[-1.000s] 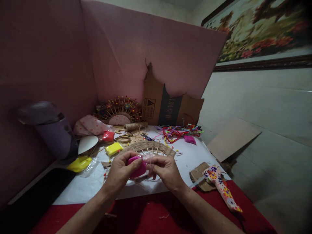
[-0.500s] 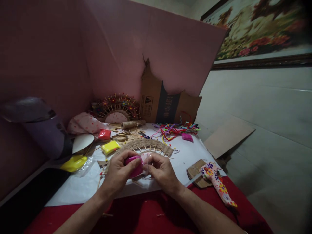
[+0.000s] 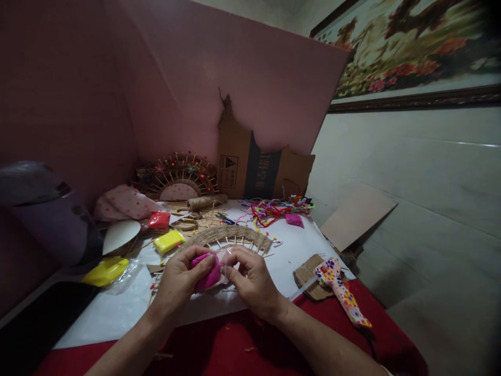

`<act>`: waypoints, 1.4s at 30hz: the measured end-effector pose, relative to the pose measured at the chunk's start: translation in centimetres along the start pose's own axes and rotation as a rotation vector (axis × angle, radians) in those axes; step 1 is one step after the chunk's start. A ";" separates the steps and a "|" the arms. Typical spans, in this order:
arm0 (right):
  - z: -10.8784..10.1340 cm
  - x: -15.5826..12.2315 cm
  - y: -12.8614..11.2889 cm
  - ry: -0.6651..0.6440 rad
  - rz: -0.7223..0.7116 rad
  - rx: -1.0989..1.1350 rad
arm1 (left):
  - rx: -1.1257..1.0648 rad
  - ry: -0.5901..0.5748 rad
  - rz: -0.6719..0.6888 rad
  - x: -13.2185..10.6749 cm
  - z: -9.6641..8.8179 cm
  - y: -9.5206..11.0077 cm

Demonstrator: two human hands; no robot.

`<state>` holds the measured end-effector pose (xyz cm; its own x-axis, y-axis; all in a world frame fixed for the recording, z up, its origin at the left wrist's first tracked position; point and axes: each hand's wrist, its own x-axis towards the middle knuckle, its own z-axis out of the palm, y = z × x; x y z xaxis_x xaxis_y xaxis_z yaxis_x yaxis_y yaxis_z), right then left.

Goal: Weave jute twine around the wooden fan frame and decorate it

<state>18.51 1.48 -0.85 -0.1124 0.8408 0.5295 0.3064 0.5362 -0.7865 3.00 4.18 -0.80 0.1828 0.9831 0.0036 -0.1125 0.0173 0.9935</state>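
Note:
My left hand (image 3: 178, 277) is closed around a lump of magenta modelling clay (image 3: 206, 277), thumb on top. Clear plastic wrapping (image 3: 224, 254) shows at the lump's upper right side. My right hand (image 3: 254, 282) is closed in a pinch at that side, its fingertips on the wrapping and perhaps a bit of clay; the exact grip is too small to tell. Beneath and beyond both hands lies a twine-woven arch (image 3: 230, 233) with thin sticks fanning through it, some tipped with coloured balls. The hands partly hide it.
Yellow clay (image 3: 169, 242), red clay (image 3: 158, 220) and another magenta packet (image 3: 294, 220) lie around. Behind are a twine roll (image 3: 206, 202), tangled pipe cleaners (image 3: 270, 210), a finished-looking fan (image 3: 176, 175) and torn cardboard (image 3: 235, 156). A flower-patterned glue gun (image 3: 344, 295) rests at right.
The view has turned slightly right, so things appear further left. More of the magenta lump shows bare of shiny wrapping. Both hands keep their hold close together.

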 end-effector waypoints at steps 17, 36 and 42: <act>-0.7 1.3 1.0 0.254 0.463 0.847 | -0.180 0.142 -0.122 -0.3 0.2 1.3; -0.8 1.3 1.0 0.236 0.424 0.960 | -0.174 0.158 -0.102 -0.5 0.4 1.6; -0.9 1.3 1.0 0.243 0.435 0.877 | -0.194 0.186 -0.122 -0.4 0.4 1.6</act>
<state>19.50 3.06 -0.71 0.0693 0.9910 0.1148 -0.5396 0.1341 -0.8312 3.15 3.73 0.82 0.0267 0.9879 -0.1530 -0.2885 0.1542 0.9450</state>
